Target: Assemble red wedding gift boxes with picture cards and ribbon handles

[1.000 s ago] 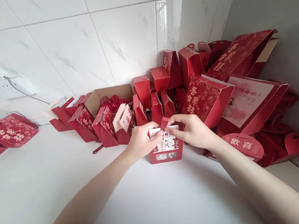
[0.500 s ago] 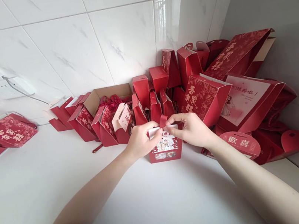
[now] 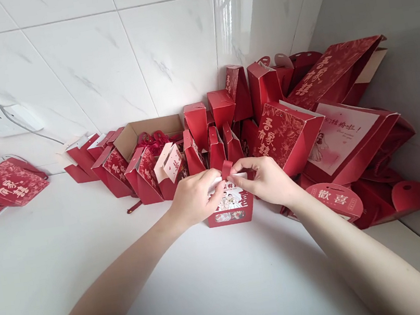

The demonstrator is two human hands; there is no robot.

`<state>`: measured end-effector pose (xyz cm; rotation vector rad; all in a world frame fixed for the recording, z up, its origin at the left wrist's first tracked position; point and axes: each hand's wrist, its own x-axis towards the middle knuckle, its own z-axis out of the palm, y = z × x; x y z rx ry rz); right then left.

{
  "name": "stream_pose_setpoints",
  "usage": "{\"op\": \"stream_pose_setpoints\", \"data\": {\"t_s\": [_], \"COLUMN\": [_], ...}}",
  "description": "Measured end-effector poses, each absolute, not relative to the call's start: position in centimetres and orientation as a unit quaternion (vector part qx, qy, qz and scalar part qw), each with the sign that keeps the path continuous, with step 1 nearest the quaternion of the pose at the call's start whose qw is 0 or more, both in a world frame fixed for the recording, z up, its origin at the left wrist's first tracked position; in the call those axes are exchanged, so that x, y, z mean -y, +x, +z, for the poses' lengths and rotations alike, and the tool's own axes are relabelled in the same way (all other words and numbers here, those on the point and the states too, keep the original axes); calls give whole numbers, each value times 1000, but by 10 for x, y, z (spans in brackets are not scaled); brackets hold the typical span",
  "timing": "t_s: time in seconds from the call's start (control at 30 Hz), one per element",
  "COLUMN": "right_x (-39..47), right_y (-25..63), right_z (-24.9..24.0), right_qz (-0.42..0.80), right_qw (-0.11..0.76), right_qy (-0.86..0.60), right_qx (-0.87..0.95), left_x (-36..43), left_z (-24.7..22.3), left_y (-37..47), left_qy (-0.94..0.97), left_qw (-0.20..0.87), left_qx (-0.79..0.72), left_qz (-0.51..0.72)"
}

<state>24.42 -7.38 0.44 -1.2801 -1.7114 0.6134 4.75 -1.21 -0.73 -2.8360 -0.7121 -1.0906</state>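
A small red gift box [image 3: 230, 217] with a cartoon couple printed on its front stands upright on the white table, a clear window low on its face. At its top edge a red ribbon [image 3: 227, 168] sticks up in a loop. My left hand [image 3: 196, 195] is closed with thumb and fingers at the ribbon's left side, by the box top. From the right, my right hand [image 3: 267, 180] pinches the ribbon between thumb and forefinger. The ribbon's lower ends are hidden by my fingers.
Several red gift boxes [image 3: 144, 180] stand in a row behind. An open cardboard box [image 3: 163, 125] holds red ribbons. Larger red bags [image 3: 289, 132] crowd the right against a grey panel. More red boxes [image 3: 10, 182] lie at far left, near a wall socket with a cable.
The view has shifted slightly. My left hand has moved a little inward and up around the ribbon; both hands stay at the box top.
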Motion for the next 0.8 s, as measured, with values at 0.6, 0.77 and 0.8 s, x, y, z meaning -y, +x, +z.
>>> {"op": "stream_pose_setpoints", "data": {"t_s": [0.6,0.77,0.8], "right_x": [76,76,76], "right_y": [245,246,246], "right_z": [9,11,11], "right_qz": [141,144,145], "right_qw": [411,392,389], "right_qy": [-486,-503,-507], "right_qx": [758,756,755], "left_x": [15,17,17], "left_z": [5,12,14], "left_y": [42,44,45], "left_qy": [-906,-897,-896], "left_qw": [-39,-129,-136], "left_qx": [265,304,309], "left_qz": [-327,-295,-288]}}
